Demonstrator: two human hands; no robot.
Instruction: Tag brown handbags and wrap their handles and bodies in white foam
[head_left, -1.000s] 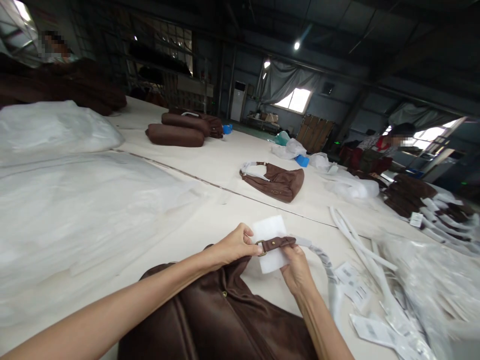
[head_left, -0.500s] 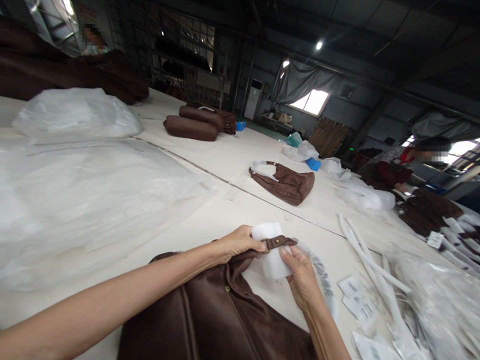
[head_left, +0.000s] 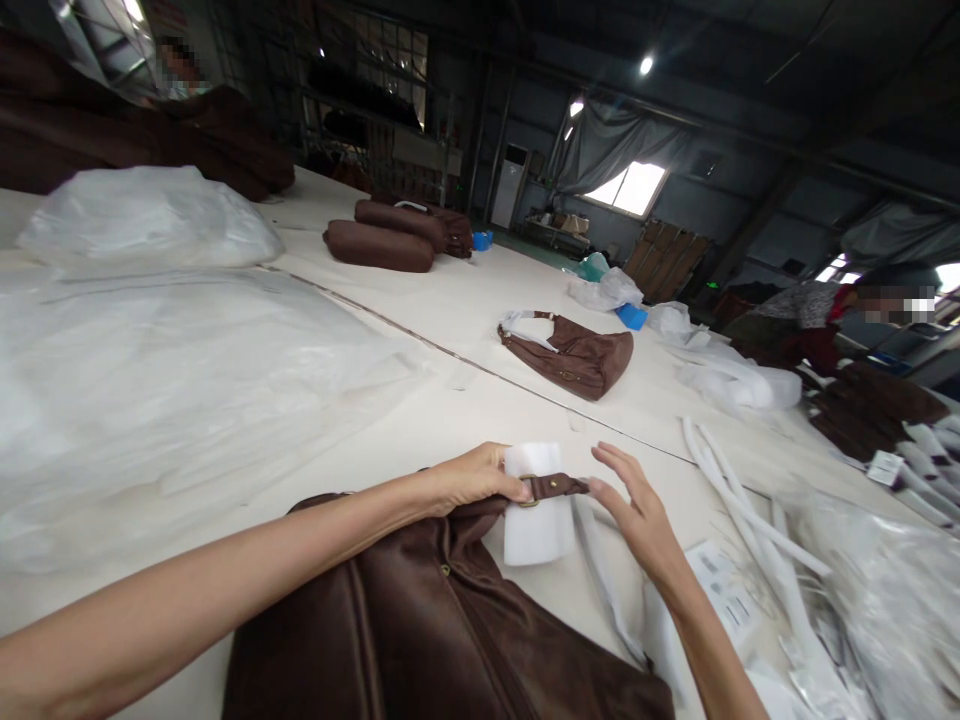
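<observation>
A dark brown leather handbag (head_left: 405,620) lies in front of me at the table's near side. My left hand (head_left: 476,480) pinches its strap (head_left: 556,486) beside a brass ring, along with the edge of a white foam sheet (head_left: 536,540). The foam sits flat beneath the strap and ring. To the right, my right hand (head_left: 637,515) is open with fingers spread, its thumb at the far end of the strap tab; whether it touches is unclear. A pale wrapped section of the handle hangs below that hand.
A second brown handbag (head_left: 574,358) lies farther out. Clear plastic bags (head_left: 187,370) cover the left; white foam strips (head_left: 739,490), paper tags (head_left: 724,590) and more plastic (head_left: 885,590) lie right. Brown rolls (head_left: 379,246) stand farther back. A co-worker (head_left: 810,315) leans over bags at right.
My right hand has let go of the foam and strap, opened its fingers and moved right. The foam now lies flatter under the strap. My left hand keeps its hold.
</observation>
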